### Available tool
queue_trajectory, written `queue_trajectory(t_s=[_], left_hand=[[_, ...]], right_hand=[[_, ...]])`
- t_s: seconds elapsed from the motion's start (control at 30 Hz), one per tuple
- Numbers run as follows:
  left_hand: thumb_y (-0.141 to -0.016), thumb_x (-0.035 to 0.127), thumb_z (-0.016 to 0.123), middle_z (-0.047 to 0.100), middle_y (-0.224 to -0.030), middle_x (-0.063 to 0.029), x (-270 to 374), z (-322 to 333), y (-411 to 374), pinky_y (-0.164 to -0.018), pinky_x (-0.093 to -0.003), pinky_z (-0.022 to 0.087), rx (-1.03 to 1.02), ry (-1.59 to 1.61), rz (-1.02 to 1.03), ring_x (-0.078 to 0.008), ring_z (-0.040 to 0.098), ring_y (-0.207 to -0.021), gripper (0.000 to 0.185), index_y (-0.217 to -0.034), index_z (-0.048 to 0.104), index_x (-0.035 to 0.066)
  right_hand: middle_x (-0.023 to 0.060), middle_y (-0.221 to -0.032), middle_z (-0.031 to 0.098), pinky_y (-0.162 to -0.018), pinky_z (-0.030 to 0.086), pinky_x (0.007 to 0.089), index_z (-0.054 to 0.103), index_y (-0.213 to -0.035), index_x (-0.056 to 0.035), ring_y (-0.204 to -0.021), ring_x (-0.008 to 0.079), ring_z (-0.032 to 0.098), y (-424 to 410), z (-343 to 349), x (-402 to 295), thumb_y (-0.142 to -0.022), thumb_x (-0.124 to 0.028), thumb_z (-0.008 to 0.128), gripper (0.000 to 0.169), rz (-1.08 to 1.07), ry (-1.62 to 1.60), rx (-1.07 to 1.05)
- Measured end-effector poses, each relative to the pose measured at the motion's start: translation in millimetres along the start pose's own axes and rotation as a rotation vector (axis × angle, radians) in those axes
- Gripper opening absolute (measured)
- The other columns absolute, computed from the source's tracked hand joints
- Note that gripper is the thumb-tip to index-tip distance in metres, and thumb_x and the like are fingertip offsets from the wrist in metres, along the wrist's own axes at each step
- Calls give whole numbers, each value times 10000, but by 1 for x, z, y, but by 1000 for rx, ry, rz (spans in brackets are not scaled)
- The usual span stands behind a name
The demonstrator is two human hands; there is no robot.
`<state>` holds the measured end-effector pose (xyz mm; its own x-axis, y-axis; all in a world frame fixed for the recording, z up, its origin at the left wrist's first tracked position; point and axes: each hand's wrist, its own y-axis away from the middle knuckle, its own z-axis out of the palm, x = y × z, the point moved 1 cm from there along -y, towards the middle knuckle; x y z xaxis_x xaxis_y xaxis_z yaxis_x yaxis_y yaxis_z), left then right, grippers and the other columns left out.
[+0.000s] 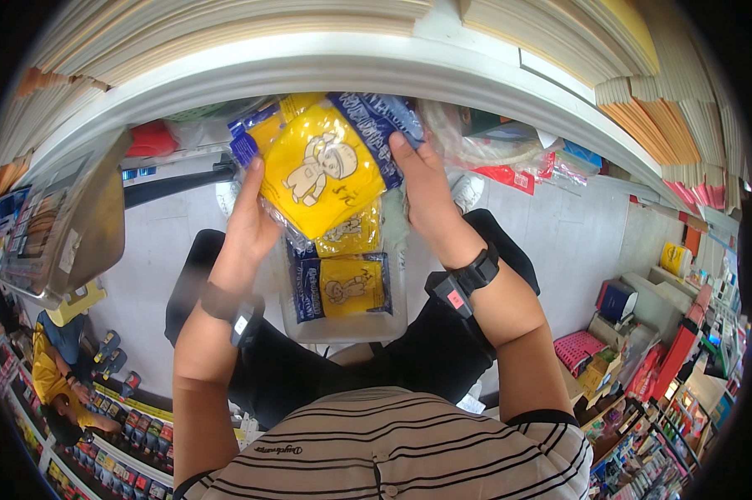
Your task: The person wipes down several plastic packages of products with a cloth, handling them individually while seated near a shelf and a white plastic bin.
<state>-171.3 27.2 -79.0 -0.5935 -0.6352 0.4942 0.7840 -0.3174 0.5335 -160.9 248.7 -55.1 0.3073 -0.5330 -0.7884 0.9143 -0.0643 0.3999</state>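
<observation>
Both hands grip yellow and blue plastic packets, held up over a basket. The front packet (pixel 326 169) is yellow with a printed cartoon figure in a helmet, a blue band and handwritten marks. My left hand (pixel 254 215) clasps its left edge, and another packet (pixel 260 134) shows partly behind it. On the opposite side, my right hand (pixel 418 178) has its thumb on the blue band. Below, a translucent plastic basket (pixel 351 331) between my knees holds similar packets (pixel 354 287) lying flat. A greyish-green cloth-like item (pixel 393 219) is partly hidden at the basket's right side.
A white shelf edge (pixel 326 59) bearing stacks of paper runs across ahead. To the left stands a clear plastic bin (pixel 76 212). Plastic-wrapped goods (pixel 494 144) lie under the shelf. A person in yellow (pixel 54 369) is beside shelved goods at lower left; boxes (pixel 616 300) stand right.
</observation>
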Motion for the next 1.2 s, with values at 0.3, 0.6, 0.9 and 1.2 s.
queue_trajectory(t_s=[0.3, 0.6, 0.9, 1.2], left_hand=[[-936, 63, 522, 551, -1270, -108, -2, 6, 6, -996, -393, 446, 36, -26, -134, -241, 544, -1159, 377, -1303, 446, 23], [-984, 99, 414, 508, -1306, -160, -33, -21, -9, -1016, -376, 436, 105, -14, -112, -258, 523, -1192, 372, -1340, 351, 13], [-990, 48, 357, 480, -1328, -158, -27, -15, -57, -1037, -414, 423, 270, -88, 136, -295, 493, -1214, 326, -1315, 370, 25], [-936, 243, 553, 560, -1140, -6, -61, -101, -52, -898, -365, 392, 358, -293, -24, -158, 502, -1067, 284, -1209, 503, 183]], right_hand=[[6, -986, 625, -804, 449, 240, 576, -1081, -53, -885, 82, 551, -11, -16, 9, -943, -237, 573, 231, 37, -12, 138], [25, -948, 611, -737, 484, 262, 513, -1108, -80, -843, 113, 575, -7, -43, 2, -914, -222, 617, 262, 39, -145, 342], [34, -934, 634, -745, 512, 278, 553, -1022, -80, -830, 132, 618, 14, -64, -26, -926, -197, 574, 153, -39, -274, 244], [46, -986, 616, -777, 496, 274, 548, -1124, -47, -885, 129, 595, 21, -66, -33, -905, -187, 595, 264, -11, -307, 173]])
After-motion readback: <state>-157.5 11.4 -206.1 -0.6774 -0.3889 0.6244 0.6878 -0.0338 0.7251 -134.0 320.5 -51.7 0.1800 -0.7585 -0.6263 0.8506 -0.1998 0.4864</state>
